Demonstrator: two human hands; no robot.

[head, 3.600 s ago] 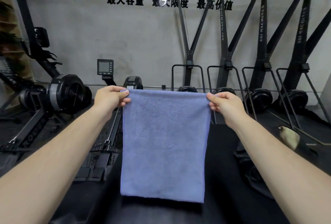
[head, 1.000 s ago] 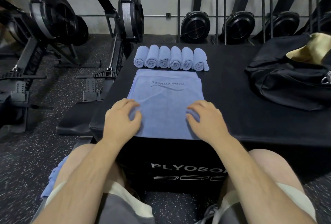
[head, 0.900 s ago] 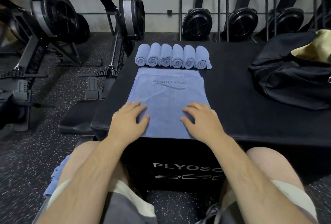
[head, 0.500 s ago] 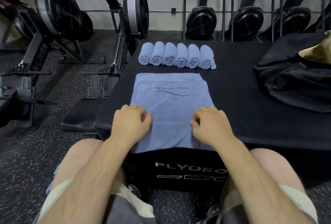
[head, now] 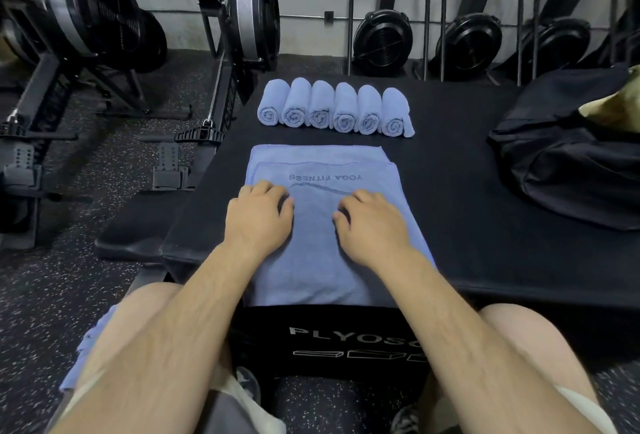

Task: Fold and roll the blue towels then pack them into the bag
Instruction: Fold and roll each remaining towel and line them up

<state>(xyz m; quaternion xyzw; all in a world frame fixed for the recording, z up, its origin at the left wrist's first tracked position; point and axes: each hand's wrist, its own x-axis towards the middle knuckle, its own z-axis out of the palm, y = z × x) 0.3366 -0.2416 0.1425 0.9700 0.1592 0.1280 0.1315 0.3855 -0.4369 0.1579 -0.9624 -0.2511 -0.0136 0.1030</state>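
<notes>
Off to the left of both hands, on the speckled floor, stand two rowers (head: 104,28), their black fan housings turned toward the wall. Low beside the left forearm, more blue cloth (head: 93,340) shows at the person's thigh; how it lies I cannot tell.

The left hand (head: 258,217) rests palm down on the towel (head: 322,260), which lies folded on the black box (head: 485,225) with its near edge hanging just over the front lip. The fingers of that hand are bent at the knuckles with their tips pressed into the cloth; whether they have gathered any of it I cannot tell. Ahead of the hands, the towel carries upside-down lettering reading YOGA FITNESS, and its folded layer leaves a strip of the lower one showing at the far edge.

Beyond the towel, further from the hands, six rolls (head: 334,109) sit side by side in a row, touching, their spiral ends facing the person.

The right hand (head: 372,225) lies on the towel just beside the left, a gap of cloth between them, its fingers likewise curled down with tips on the fabric.

Well to the right of the right hand, the bag (head: 571,163) slumps on the same box, black, with a tan cloth (head: 620,101) poking from its top. Behind it along the wall stand more black machines (head: 464,38).
</notes>
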